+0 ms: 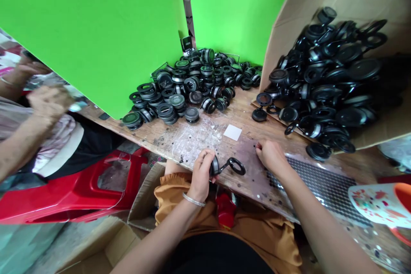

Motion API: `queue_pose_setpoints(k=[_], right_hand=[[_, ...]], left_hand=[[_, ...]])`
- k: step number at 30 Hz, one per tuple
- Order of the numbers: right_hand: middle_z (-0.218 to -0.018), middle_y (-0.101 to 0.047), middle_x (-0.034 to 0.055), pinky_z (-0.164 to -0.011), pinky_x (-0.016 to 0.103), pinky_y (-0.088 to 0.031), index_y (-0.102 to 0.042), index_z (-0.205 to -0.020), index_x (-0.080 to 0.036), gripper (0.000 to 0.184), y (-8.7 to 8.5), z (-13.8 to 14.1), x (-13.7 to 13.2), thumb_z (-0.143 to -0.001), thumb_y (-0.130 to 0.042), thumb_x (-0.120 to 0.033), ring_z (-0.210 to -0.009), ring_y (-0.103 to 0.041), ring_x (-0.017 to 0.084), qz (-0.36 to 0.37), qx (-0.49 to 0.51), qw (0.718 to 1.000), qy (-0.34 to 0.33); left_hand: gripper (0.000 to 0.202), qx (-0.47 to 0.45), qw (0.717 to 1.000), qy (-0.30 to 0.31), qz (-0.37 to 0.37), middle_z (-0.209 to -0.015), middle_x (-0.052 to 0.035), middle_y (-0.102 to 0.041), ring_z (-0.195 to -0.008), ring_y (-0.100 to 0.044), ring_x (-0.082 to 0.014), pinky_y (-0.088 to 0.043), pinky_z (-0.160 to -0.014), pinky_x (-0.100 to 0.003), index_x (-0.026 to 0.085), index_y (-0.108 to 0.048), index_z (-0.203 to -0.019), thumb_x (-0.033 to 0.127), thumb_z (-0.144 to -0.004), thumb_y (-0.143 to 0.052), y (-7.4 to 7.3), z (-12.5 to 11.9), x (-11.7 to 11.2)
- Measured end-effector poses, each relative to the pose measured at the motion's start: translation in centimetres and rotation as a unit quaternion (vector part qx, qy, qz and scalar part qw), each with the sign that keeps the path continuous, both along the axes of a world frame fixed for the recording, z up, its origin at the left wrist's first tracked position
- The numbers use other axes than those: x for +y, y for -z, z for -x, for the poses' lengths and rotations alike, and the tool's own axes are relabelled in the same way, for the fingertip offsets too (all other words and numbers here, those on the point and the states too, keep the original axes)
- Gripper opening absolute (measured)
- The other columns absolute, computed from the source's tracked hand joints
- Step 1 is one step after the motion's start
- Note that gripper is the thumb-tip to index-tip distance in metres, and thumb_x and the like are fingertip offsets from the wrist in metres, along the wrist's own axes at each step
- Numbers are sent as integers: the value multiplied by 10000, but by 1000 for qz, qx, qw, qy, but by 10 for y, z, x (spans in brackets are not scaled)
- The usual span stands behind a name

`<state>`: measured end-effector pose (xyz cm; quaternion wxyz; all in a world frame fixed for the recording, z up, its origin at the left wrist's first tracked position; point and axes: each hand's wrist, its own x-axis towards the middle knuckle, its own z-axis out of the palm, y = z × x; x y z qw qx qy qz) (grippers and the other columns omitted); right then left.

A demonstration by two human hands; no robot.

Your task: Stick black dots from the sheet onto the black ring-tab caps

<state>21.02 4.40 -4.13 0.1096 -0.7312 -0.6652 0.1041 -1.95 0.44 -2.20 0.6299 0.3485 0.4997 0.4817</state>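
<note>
Dozens of caps (189,87), likely done, heaped at 12 o'clock; more in carton (289,21) at 2; left hand (201,173) clasps tethered cap (221,166); right hand (272,156): grip unclear.

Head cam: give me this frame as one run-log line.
left hand: grips ringed black cap | right hand: fingertips down on wooden table, contents unclear | caps pile: behind | cardboard box: right, holds caps

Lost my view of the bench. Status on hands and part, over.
Left hand shut on black round part, its tethered ring out sideways. Right hand down on the table, grip unclear. Nothing between the hands; white square beyond.
</note>
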Motion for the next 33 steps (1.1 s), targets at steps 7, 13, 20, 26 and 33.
queue_pose_setpoints(k=[7, 13, 20, 26, 33], right_hand=[[-879, -624, 143, -745, 326, -391, -636, -785, -122, 126, 5, 4, -4, -791, -513, -97, -827, -572, 233, -55, -4, 998, -15], [-989, -596, 69, -910, 372, -422, -563, -796, -193, 54, -16, 21, -30, -828, -546, -152, -990, -541, 217, -161, 136, 967, -140], [-1035, -582, 77, -924, 421, -429, -572, -824, -201, 81, -34, 50, -48, -861, -557, -131, -1051, -486, 239, -203, 177, 926, -263], [-1035, -579, 83, -896, 405, -449, -567, -814, -183, 88, -31, 47, -46, -847, -564, -102, -1017, -490, 229, -166, 151, 932, -285], [-1073, -612, 104, -902, 430, -491, -666, -936, -191, 127, -25, 55, -57, -919, -545, -156, -1045, -549, 235, -230, 188, 920, -254]], left_hand=[[322, 0, 1000, -11, 5, -572, 68, -421, -397, -416, -73, -269, -321, -149, 213, -475, -799, 512, -828, -589, -2, -3, -1], [296, 32, 999, -18, -23, -580, 72, -413, -412, -399, -70, -299, -326, -150, 207, -501, -775, 479, -821, -608, -7, -2, -4], [309, 63, 996, 14, -62, -534, 76, -438, -389, -399, -70, -359, -364, -175, 201, -525, -773, 494, -827, -608, -11, -5, -8], [285, 65, 996, 35, -56, -565, 73, -435, -435, -399, -70, -370, -387, -169, 202, -506, -779, 458, -815, -626, -11, -5, -11], [301, -14, 999, -29, 25, -554, 73, -432, -410, -383, -66, -294, -353, -165, 205, -499, -746, 464, -784, -647, -13, -8, -10]])
